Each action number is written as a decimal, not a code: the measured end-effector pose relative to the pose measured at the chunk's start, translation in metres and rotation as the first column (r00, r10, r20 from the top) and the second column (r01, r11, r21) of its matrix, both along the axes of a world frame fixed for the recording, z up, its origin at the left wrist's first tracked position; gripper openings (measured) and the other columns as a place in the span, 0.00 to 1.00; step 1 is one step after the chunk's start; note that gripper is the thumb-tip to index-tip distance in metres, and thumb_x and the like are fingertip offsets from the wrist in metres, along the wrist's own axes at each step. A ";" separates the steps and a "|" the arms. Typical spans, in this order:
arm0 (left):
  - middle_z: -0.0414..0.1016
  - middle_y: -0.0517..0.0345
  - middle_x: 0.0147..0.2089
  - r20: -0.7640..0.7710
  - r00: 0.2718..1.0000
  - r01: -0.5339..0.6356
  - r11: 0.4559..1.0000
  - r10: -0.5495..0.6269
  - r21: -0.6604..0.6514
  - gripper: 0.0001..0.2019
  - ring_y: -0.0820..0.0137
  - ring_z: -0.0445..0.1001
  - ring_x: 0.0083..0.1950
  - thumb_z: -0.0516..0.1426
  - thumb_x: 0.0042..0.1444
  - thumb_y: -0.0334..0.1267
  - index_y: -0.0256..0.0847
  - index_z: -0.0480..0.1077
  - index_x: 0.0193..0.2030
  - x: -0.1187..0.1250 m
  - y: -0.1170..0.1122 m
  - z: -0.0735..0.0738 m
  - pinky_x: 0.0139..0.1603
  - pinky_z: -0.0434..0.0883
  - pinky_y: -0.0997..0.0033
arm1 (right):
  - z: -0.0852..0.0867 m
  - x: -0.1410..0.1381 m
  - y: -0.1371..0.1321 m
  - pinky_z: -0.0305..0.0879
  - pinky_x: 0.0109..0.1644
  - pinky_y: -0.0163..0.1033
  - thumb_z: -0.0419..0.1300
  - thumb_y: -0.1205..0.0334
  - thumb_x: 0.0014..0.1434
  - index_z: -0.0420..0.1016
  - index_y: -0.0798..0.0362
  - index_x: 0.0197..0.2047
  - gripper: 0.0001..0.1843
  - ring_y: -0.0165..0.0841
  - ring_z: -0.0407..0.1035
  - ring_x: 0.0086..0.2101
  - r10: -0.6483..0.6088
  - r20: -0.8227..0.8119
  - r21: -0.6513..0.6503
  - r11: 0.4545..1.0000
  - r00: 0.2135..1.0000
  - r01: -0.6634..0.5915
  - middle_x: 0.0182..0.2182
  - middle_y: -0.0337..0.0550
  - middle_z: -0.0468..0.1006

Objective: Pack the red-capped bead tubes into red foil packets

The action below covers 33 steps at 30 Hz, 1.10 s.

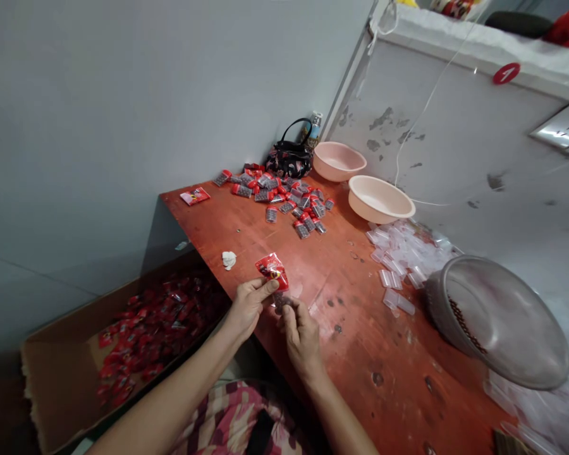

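Observation:
My left hand (pixel 250 304) pinches a small red printed packet (pixel 274 272) between thumb and fingers, over the near edge of the red-brown table. Just below the packet, my right hand (pixel 301 332) grips a small clear tube (pixel 279 303) with dark round pieces in it. The tube's top end meets the packet's lower edge; whether it is inside the packet I cannot tell. A pile of similar filled tubes with red tops (pixel 284 193) lies farther back. One flat red packet (pixel 195 196) rests at the table's far left.
On the floor at left stands a cardboard box (pixel 59 373) with many red packets. Two pale basins (pixel 382 201), a handbag (pixel 289 161) and a bottle (pixel 315 126) stand at the back. At right are clear empty tubes (pixel 398 253) and a tilted grey basin (pixel 507 316) holding brown beads. Crumpled white tissue (pixel 228 260) lies near the left edge.

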<state>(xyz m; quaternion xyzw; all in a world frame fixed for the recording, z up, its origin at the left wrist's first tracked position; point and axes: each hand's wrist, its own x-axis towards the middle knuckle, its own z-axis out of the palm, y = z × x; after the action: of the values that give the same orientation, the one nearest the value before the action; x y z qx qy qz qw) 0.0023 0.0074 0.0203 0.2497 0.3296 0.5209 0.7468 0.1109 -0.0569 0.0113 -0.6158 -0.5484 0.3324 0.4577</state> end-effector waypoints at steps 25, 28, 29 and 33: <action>0.72 0.53 0.21 -0.085 0.950 0.301 0.954 -0.300 0.001 0.10 0.70 0.71 0.25 0.58 0.48 0.36 0.30 0.71 0.22 -0.004 -0.019 -0.008 0.32 0.68 0.68 | -0.013 0.007 0.030 0.54 0.13 0.25 0.60 0.56 0.51 0.60 0.52 0.28 0.12 0.23 0.60 0.11 -0.018 -0.685 -0.165 0.978 0.728 -0.131 0.12 0.31 0.69; 0.75 0.50 0.25 -0.024 0.973 0.230 0.973 -0.231 -0.031 0.07 0.69 0.73 0.28 0.59 0.47 0.34 0.30 0.72 0.25 -0.015 -0.023 -0.006 0.35 0.69 0.67 | -0.013 -0.001 0.035 0.55 0.13 0.25 0.61 0.57 0.49 0.59 0.52 0.28 0.13 0.24 0.63 0.12 0.030 -0.700 -0.145 0.972 0.713 -0.184 0.13 0.32 0.70; 0.76 0.49 0.29 -0.007 0.988 0.156 0.987 -0.156 -0.048 0.07 0.67 0.74 0.31 0.59 0.47 0.34 0.30 0.72 0.27 -0.020 -0.025 -0.006 0.37 0.70 0.67 | -0.012 -0.003 0.036 0.56 0.13 0.25 0.61 0.57 0.49 0.59 0.52 0.28 0.13 0.25 0.64 0.13 0.048 -0.701 -0.140 0.969 0.712 -0.203 0.14 0.33 0.71; 0.76 0.47 0.42 0.018 0.970 -0.240 0.963 0.244 -0.122 0.15 0.61 0.73 0.44 0.57 0.49 0.45 0.36 0.71 0.39 -0.048 -0.034 -0.010 0.46 0.69 0.61 | -0.004 0.002 0.037 0.58 0.15 0.26 0.58 0.53 0.52 0.61 0.52 0.31 0.13 0.25 0.65 0.15 0.035 -0.658 -0.144 0.975 0.752 -0.171 0.19 0.35 0.73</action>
<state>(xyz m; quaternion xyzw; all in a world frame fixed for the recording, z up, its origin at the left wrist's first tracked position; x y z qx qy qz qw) -0.0456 -0.0267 0.0108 0.1539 0.3758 0.5916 0.6965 0.1125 -0.0196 0.0069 -0.4721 -0.3531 0.6025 0.5380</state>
